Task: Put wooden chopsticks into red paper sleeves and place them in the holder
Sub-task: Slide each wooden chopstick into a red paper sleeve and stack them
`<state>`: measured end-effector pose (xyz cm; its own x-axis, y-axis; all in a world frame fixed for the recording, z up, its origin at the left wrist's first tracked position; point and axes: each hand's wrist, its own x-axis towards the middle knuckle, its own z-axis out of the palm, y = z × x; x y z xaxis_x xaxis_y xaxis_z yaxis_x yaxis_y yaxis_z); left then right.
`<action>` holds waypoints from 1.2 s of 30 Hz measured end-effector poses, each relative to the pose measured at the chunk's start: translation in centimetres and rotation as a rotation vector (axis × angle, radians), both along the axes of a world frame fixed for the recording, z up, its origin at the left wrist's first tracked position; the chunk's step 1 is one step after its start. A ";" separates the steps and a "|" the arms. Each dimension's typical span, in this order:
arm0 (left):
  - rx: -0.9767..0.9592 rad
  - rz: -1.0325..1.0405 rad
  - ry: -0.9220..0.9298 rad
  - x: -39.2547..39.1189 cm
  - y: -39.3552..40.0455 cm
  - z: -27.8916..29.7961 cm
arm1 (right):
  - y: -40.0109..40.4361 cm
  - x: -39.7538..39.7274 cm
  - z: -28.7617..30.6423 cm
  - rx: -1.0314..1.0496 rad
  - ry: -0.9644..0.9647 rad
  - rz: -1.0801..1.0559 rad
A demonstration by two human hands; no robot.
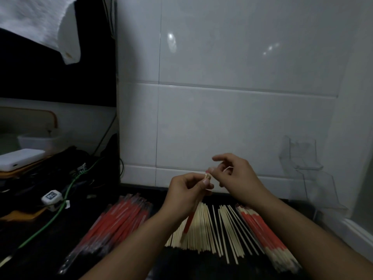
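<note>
Two hands meet above a dark countertop (201, 265), chopstick stock laid out below. Far left: clutter of cables, green cable (60, 215), white plug adapter (50, 199), white flat device (21, 158) on a stack, white tub (38, 141) behind. White towel (38, 23) hangs top left. Left of centre on the counter: bundle of red paper sleeves (119, 221) in clear wrap, fanned toward the wall. Left hand (186, 194) has fingers curled, thumb and forefinger pinching the top of a sleeved chopstick pair (190, 218); red sleeve runs down and left from the grip, wooden tips poking out at the top and bottom. Under it, centre: loose bare wooden chopsticks (210, 229) spread flat on the counter. Right hand (235, 172) touches the top end of the same pair, thumb and a finger pinched at the wooden tips, index finger stretched out toward the left, other fingers loosely curled. Right of the bare sticks: pile of finished sleeved chopsticks (266, 237), red middles, wood ends showing, lying on the counter. Further right, against the white tiled wall (222, 118): clear plastic holder (310, 170), contents hard to tell.
</note>
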<state>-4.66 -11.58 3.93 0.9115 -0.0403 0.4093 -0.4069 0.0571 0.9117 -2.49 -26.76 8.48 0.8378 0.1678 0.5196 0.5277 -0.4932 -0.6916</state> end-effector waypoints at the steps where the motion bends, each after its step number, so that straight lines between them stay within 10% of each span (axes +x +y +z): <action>1: 0.004 0.002 0.000 0.0 0.0 0.0 | 0.1 0.1 0.2 -0.018 0.005 -0.011; 26: 0.198 -0.020 0.076 0.9 1.0 -1.9 | 0.5 0.4 1.9 0.177 -0.064 -0.048; 36: 0.052 -0.046 0.202 1.2 -1.7 -3.2 | -1.3 -0.1 -1.9 0.207 0.375 0.032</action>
<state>-3.43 -13.30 0.75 0.9717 -0.0996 0.2143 -0.2131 0.0219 0.9768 -2.60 -28.07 6.54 0.9712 0.1208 0.2052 0.2333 -0.3118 -0.9211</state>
